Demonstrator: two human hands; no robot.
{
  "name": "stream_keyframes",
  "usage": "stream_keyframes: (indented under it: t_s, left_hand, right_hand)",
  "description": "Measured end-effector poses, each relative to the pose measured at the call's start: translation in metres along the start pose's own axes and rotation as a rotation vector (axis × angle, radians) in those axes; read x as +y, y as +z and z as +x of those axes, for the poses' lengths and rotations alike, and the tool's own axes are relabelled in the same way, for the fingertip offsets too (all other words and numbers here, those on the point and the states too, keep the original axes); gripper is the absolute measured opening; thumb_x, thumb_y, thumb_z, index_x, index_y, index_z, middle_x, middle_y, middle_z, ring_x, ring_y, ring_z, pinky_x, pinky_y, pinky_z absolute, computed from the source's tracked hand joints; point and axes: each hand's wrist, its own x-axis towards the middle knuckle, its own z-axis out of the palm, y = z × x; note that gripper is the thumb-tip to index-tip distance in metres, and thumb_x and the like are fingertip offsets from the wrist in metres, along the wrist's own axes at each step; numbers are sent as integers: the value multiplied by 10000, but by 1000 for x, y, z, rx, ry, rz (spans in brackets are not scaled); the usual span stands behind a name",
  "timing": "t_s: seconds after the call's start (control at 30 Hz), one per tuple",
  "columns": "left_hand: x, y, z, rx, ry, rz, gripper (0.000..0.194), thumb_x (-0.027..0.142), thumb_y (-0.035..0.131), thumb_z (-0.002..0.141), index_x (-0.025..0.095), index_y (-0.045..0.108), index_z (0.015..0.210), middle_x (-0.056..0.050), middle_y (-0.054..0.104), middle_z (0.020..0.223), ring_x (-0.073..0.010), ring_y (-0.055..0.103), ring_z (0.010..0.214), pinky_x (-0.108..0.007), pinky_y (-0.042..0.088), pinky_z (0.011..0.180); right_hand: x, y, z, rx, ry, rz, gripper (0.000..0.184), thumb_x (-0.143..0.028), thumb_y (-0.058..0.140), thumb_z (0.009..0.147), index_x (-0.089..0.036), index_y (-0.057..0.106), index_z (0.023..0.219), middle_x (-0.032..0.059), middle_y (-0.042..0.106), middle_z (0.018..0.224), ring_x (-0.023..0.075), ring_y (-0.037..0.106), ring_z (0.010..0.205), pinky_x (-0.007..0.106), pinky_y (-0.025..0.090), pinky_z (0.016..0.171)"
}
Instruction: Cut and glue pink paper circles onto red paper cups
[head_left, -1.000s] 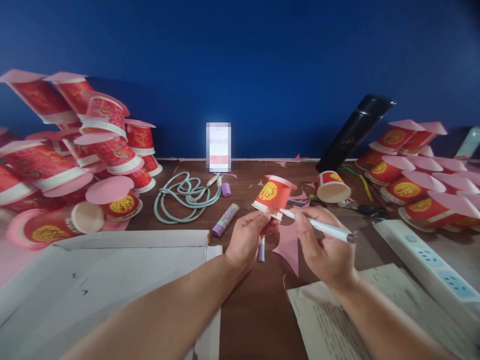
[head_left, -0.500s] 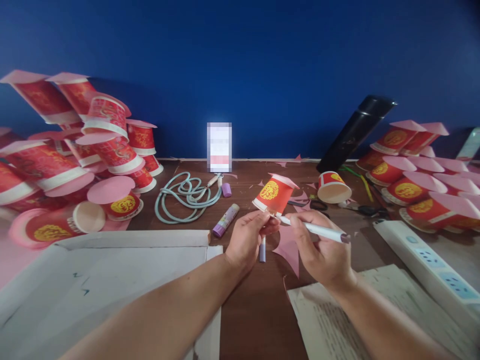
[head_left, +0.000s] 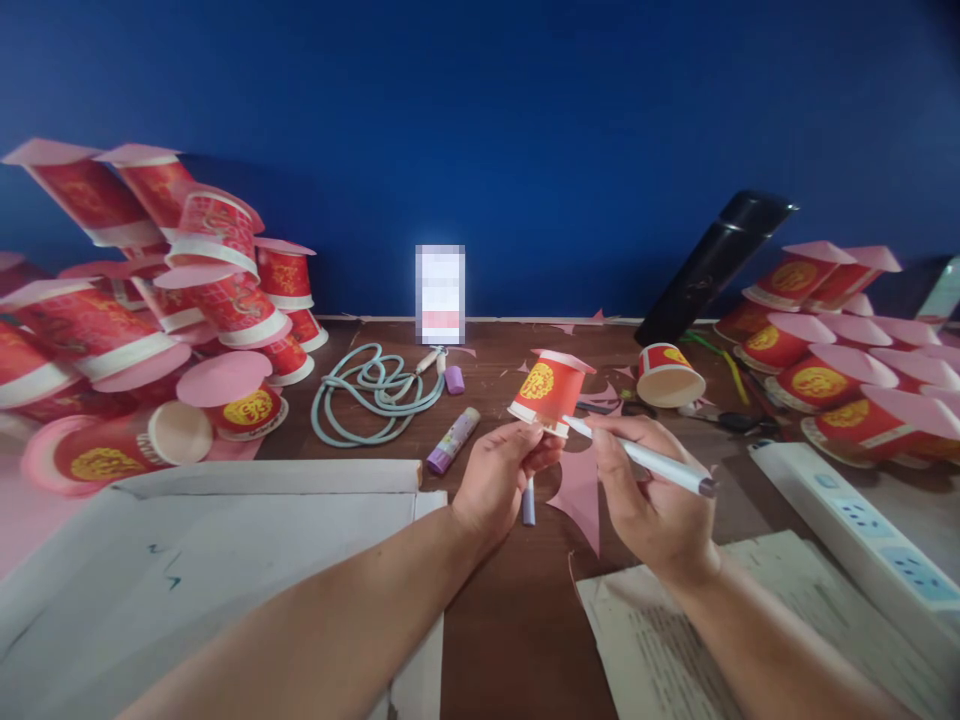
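Between thumb and fingers, my left hand point(head_left: 499, 470) grips a red paper cup point(head_left: 551, 388) by its white rim. The cup is upside down, slightly tilted, with a yellow emblem on its side and a pink paper disc on top. A white marker pen point(head_left: 660, 462) is pinched in my right hand point(head_left: 649, 500), its tip at the right part of the cup's rim. Whether the tip touches is hard to tell. Below the cup lie a pink paper scrap point(head_left: 577, 500) and a pale pen cap point(head_left: 529, 503), partly hidden by my left hand.
Piled pink-topped cups stand left point(head_left: 225, 300) and right point(head_left: 817, 380). An uncovered cup point(head_left: 670, 378) lies behind my right hand, near scissors point(head_left: 735, 422) and a black flask point(head_left: 712, 270). A cable point(head_left: 352, 430), glue stick point(head_left: 454, 442), power strip point(head_left: 862, 520), papers point(head_left: 637, 620) and white box lid point(head_left: 262, 540) surround my arms.
The pen has drawn slightly right and tilted more steeply with my right hand, its tip moving along the rim. The cup has turned slightly in my left hand.
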Motion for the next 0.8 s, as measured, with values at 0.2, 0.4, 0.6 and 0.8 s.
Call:
stream_keyframes:
  t_s: [0.2, 0.4, 0.6, 0.8]
  left_hand:
    - [0, 2, 0, -16, 1, 42, 224, 312, 794, 651, 108, 715, 699, -72, 705, 747, -138, 640, 706, -285, 485, 792]
    - [-1, 1, 1, -21, 9, 72, 228, 324, 791, 664, 110, 722, 700, -75, 703, 738, -140, 637, 707, -292, 490, 792]
    - [-2, 0, 1, -24, 15, 76, 213, 312, 781, 676, 108, 727, 696, -71, 700, 743, -129, 630, 717, -269, 497, 771]
    - [-1, 1, 1, -24, 19, 99, 232, 328, 787, 667, 105, 725, 697, -76, 697, 721, -142, 634, 708, -286, 495, 777]
  right_hand:
    - [2, 1, 0, 0, -44, -3, 137, -196, 597, 862, -197, 653, 987, 48, 716, 895, 181, 663, 805, 328, 517, 754]
    - [0, -2, 1, 16, -61, -14, 144, -184, 600, 857, -194, 653, 991, 48, 709, 887, 184, 661, 808, 327, 521, 762]
    - [0, -2, 1, 10, -64, -18, 122, -174, 603, 855, -185, 650, 966, 42, 703, 861, 170, 653, 783, 313, 517, 752]
    - [-1, -2, 2, 24, -61, -19, 140, -178, 600, 856, -189, 652, 986, 50, 706, 878, 182, 659, 797, 322, 520, 759]
